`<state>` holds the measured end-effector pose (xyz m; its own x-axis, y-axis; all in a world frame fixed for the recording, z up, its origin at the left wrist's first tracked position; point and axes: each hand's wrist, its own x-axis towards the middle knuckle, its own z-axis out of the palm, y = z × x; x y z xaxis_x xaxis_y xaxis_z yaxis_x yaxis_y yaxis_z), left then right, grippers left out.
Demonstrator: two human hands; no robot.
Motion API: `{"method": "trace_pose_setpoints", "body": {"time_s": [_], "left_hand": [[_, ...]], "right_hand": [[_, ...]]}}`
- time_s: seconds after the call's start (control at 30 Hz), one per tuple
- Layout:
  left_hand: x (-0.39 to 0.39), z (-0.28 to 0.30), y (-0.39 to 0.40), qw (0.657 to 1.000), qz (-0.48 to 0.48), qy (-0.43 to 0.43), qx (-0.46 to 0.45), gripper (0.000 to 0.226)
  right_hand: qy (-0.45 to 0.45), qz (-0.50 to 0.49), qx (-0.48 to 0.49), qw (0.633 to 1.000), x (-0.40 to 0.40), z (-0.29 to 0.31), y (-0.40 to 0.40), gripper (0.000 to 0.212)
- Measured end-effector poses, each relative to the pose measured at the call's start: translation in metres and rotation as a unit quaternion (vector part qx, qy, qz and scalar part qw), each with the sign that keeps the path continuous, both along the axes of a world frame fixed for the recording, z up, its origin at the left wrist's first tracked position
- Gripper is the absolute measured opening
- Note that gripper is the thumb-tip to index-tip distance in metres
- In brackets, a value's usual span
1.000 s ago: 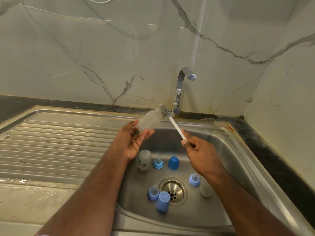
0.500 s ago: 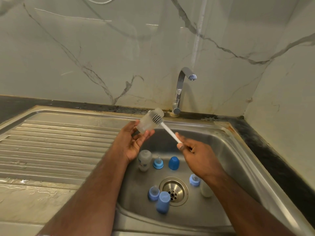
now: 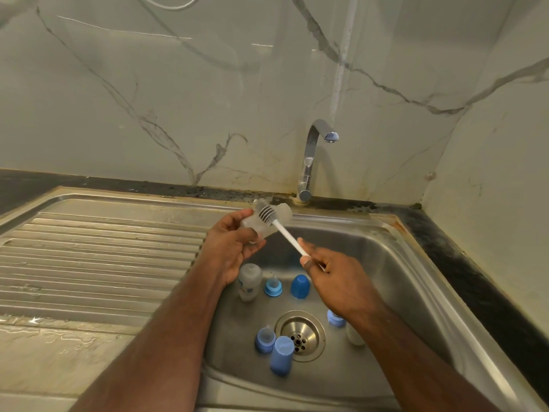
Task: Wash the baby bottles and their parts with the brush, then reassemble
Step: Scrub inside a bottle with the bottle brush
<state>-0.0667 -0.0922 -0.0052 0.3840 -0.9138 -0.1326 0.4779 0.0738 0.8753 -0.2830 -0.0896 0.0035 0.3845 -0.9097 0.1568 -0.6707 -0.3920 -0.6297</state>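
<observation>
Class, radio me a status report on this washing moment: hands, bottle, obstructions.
Left hand holds clear bottle. Right hand grips brush, bristles against the bottle. Nothing blocking; other parts wait in sink.

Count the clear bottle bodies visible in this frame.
3. One bottle held in the left hand with the brush inside; one below that hand in the sink; one partly hidden under the right forearm. More may be hidden.
</observation>
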Motion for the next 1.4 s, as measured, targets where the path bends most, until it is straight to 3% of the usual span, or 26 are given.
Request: {"method": "trace_pose_setpoints", "body": {"time_s": [0.17,0.4,0.57,0.7,0.87,1.0,1.13,1.3,1.4], "left_hand": [[0.001,-0.003,-0.001,0.999,0.003,-0.044,0.005,0.051],[0.001,-0.005,-0.002,0.999,0.01,-0.025,-0.033,0.026],[-0.001,-0.008,-0.004,0.994,0.049,-0.091,-0.024,0.042],[0.001,-0.01,-0.005,0.991,0.049,-0.121,-0.025,0.051],[0.0,-0.01,-0.006,0.987,0.046,-0.154,-0.013,0.052],[0.002,-0.011,-0.007,0.985,0.045,-0.167,-0.01,0.053],[0.001,-0.009,-0.004,0.988,0.034,-0.151,-0.015,0.053],[0.002,-0.012,-0.007,0.986,0.034,-0.16,-0.018,0.054],[0.001,-0.012,-0.006,0.985,0.03,-0.169,-0.018,0.054]], "right_hand": [[-0.003,-0.057,0.005,0.998,-0.011,0.004,-0.011,0.043],[0.007,0.005,0.01,1.0,0.004,-0.004,0.002,0.045],[0.002,-0.052,0.012,0.999,-0.008,0.0,-0.008,0.044],[0.002,0.02,0.015,1.0,0.005,-0.001,0.006,0.044],[0.018,-0.05,0.007,0.999,-0.005,0.001,-0.01,0.044],[0.0,0.016,0.019,1.0,0.003,0.001,0.007,0.044],[0.019,-0.054,0.009,0.998,-0.005,0.001,-0.011,0.044],[-0.002,0.011,0.023,1.0,0.002,0.0,0.006,0.044],[0.018,-0.03,0.009,0.999,0.0,-0.001,-0.008,0.044]]}}
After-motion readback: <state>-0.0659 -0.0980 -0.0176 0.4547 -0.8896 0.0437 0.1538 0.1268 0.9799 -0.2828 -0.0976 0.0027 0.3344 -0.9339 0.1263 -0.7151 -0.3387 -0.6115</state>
